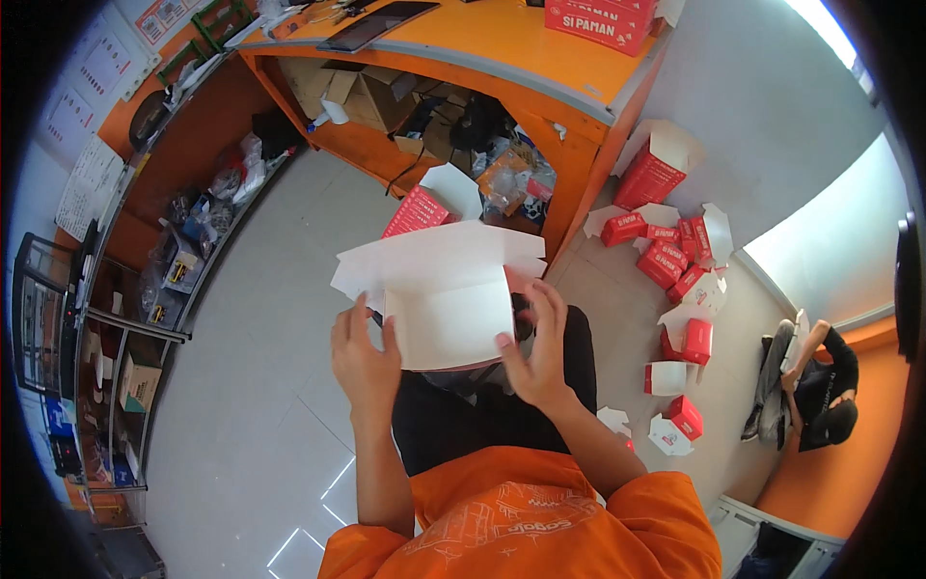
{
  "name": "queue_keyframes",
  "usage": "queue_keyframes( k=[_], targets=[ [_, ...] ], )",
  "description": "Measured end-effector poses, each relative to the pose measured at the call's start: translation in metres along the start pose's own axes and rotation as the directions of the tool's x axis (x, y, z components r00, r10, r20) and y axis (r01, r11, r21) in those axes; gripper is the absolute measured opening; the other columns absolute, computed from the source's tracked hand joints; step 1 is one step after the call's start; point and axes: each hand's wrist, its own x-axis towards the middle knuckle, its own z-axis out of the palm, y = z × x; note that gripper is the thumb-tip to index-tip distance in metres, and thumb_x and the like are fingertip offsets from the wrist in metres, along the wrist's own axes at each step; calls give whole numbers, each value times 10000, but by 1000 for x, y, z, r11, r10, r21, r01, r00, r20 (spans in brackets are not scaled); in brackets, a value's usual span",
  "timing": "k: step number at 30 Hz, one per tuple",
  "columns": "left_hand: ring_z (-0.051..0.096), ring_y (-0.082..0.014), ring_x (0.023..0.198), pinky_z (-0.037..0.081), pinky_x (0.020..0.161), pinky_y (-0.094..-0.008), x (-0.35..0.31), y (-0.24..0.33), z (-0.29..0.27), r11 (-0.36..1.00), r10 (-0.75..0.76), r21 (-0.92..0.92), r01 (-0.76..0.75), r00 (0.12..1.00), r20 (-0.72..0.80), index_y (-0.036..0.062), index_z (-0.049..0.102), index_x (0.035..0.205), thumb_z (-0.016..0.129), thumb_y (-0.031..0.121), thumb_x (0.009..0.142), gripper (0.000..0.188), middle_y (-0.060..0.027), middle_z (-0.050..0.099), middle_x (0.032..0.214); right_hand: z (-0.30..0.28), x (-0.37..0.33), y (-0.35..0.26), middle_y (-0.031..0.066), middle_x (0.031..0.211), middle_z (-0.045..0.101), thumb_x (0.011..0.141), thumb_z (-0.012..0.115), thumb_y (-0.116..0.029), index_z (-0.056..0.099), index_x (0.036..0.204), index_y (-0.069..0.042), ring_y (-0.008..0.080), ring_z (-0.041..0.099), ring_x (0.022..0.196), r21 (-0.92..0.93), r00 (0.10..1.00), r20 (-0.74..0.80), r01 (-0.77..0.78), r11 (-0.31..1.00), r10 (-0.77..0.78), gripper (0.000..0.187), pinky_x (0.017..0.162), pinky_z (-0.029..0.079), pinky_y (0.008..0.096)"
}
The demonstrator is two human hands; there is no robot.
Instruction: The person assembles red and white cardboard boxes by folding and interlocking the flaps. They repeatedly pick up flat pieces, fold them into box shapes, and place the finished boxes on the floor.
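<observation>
Above my lap I hold an open cardboard food box (449,323), its white inside facing up and its lid flap standing up at the far side. My left hand (367,362) grips the left wall, thumb near the inner edge and fingers outside. On the right wall, my right hand (540,352) holds with its thumb at the near right corner; its fingers are partly blurred. Just beyond the held box stands a red food box (420,210) with its white lid up, its lower part hidden.
Several red and white boxes (664,261) lie on the floor to the right, near a seated person (810,386). An orange table (482,43) carries a tablet (378,26) and red boxes (603,24). Shelves (207,232) with bagged items line the left.
</observation>
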Motion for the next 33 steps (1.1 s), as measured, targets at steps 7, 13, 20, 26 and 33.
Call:
queue_keyframes(
  k=[7, 13, 20, 26, 33],
  targets=[
    [686, -308, 910, 569, 738, -424, 6, 84, -3, 894, 444, -248, -372, 679, 584, 114, 607, 1373, 727, 120, 870, 517, -111, 694, 1044, -10, -20, 46, 114, 1416, 549, 982, 483, 84, 494, 1425, -13, 207, 525, 1331, 395, 889, 293, -447, 802, 351, 453, 1108, 423, 334],
    [687, -278, 861, 569, 713, -410, 13, 76, -2, 802, 552, -160, -576, 610, 568, 125, 648, 1286, 658, 0, 837, 466, -69, 705, 947, -2, -6, 49, 105, 1296, 530, 894, 561, 162, 548, 1320, 13, 218, 597, 1223, 487, 906, 268, -420, 766, 326, 451, 1057, 515, 338],
    [654, -238, 782, 565, 680, -340, 13, 74, -4, 717, 616, -102, -689, 559, 555, 77, 651, 1191, 721, -24, 741, 466, -58, 638, 915, 0, 0, 45, 111, 1224, 536, 790, 687, 143, 626, 1213, -6, 212, 641, 1117, 265, 922, 253, -356, 896, 292, 453, 927, 594, 331],
    [649, -219, 783, 562, 627, -332, -3, 76, 0, 651, 596, -21, -759, 494, 633, 61, 659, 1210, 715, 29, 763, 452, -68, 619, 923, 3, -17, 57, 97, 1197, 535, 784, 681, 147, 646, 1156, -6, 194, 650, 1029, 413, 867, 257, -498, 763, 427, 404, 852, 619, 314],
    [646, -206, 779, 547, 564, -322, -16, 79, 10, 575, 576, 63, -816, 459, 677, 37, 652, 1244, 711, 52, 771, 477, -79, 608, 922, 2, -20, 48, 93, 1198, 533, 804, 653, 169, 655, 1116, 8, 178, 644, 1000, 434, 856, 273, -517, 737, 439, 351, 834, 628, 286]
  ],
)
